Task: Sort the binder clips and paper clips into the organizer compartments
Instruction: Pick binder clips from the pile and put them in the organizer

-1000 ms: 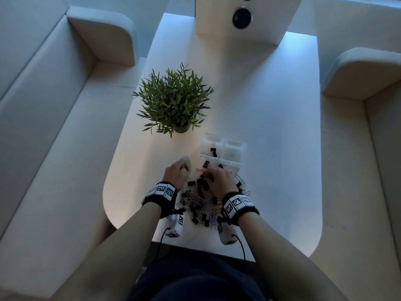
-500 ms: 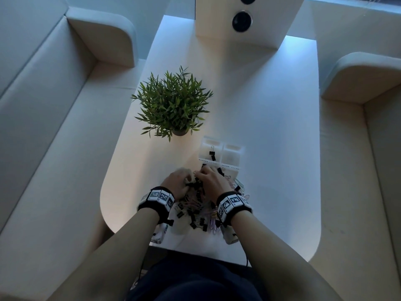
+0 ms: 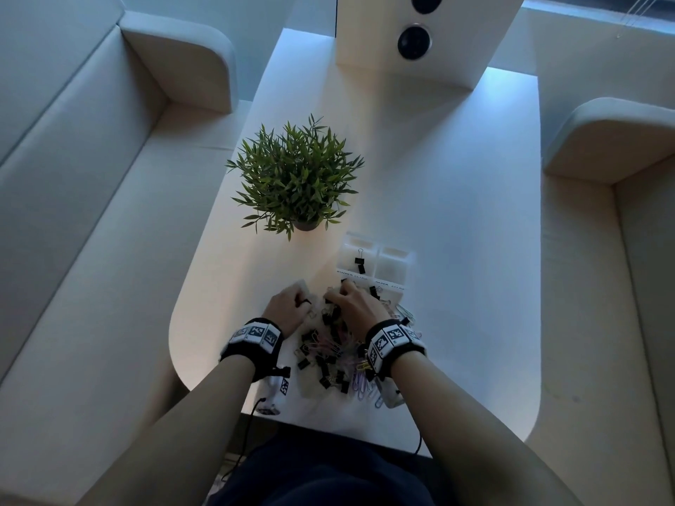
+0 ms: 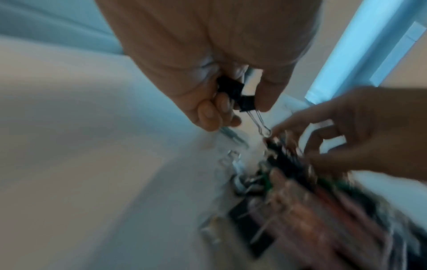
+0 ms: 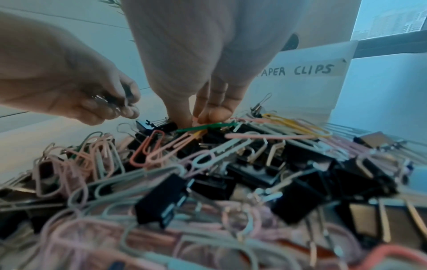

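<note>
A mixed pile [image 3: 328,354] of black binder clips and coloured paper clips [image 5: 208,164] lies near the table's front edge. Just beyond it stands the clear organizer [image 3: 392,266], with one binder clip [image 3: 359,264] in its left compartment. Its near wall bears a "PAPER CLIPS" label [image 5: 302,70]. My left hand [image 3: 288,308] hovers at the pile's far left and grips two black binder clips [image 4: 238,96] in curled fingers. My right hand [image 3: 350,304] reaches into the pile's far end, thumb and fingertips [image 5: 212,113] pinching a clip there; which kind is hidden.
A potted green plant [image 3: 296,177] stands left of and beyond the organizer. A white box [image 3: 420,31] with a dark round opening sits at the table's far end. Pale sofas [image 3: 73,213] flank the table on both sides.
My left hand swung in from the left to meet the right at the pile's far end, then drew slightly back left. My right hand stayed picking at the pile.
</note>
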A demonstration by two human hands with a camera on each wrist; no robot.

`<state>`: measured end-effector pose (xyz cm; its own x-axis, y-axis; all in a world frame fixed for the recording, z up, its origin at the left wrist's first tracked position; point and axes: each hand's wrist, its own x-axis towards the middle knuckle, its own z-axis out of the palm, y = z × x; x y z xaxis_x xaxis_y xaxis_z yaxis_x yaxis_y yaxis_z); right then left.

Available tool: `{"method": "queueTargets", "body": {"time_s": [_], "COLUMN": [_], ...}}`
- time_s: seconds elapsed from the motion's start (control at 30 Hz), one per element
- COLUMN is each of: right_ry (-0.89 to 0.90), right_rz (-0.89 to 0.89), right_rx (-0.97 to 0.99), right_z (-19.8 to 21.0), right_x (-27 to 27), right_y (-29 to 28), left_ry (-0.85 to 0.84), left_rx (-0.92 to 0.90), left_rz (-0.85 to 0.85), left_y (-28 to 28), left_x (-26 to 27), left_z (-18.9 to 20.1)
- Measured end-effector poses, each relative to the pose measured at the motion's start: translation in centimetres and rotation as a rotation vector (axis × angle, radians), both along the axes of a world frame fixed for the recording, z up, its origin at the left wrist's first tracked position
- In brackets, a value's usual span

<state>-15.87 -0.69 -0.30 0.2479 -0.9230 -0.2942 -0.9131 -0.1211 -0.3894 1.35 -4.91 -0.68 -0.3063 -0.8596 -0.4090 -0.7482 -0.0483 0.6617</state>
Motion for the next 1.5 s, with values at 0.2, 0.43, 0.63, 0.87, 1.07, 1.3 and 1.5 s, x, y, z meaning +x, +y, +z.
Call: {"method": "queueTargets", "body": {"time_s": [0.2,0.43,0.63,0.87,1.07,1.3,1.5], "right_ry": [0.029,-0.096,-0.493,-1.431,-1.892,-1.721,-0.986], "right_rz": [0.024,-0.040,-0.575,-1.125,-1.305,-1.260,-1.063], "right_rx": [-0.052,-0.135,-0.174,0.131,0.209,0.207,0.130], "right_z": [-0.8,-1.1,-0.3,0.8,2.3,1.3,0.5], "right_x": [-0.3,-0.8,-2.1,-2.5,-2.8,-3.3,-2.2], "right_y": [-0.2,-0.3,1.2,2.5,2.5,3.1,4.2], "left_ry": [0.461,0.621,0.579,0.577,0.625,0.521,0.169], "left_rx": [0.407,0.439,0.435,0.440,0.456,0.360,0.183], "left_rz": [0.389,0.672,0.633,0.588,0.645,0.430,0.030], "left_y": [-0.3,-0.4,-0.3,0.5,0.6,0.7,1.4], "left_x": [0.5,0.0,-1.0,-1.9,-2.4,-2.7,-4.4], "left_z": [1.0,1.1,1.1,1.0,1.6,2.1,2.4]}}
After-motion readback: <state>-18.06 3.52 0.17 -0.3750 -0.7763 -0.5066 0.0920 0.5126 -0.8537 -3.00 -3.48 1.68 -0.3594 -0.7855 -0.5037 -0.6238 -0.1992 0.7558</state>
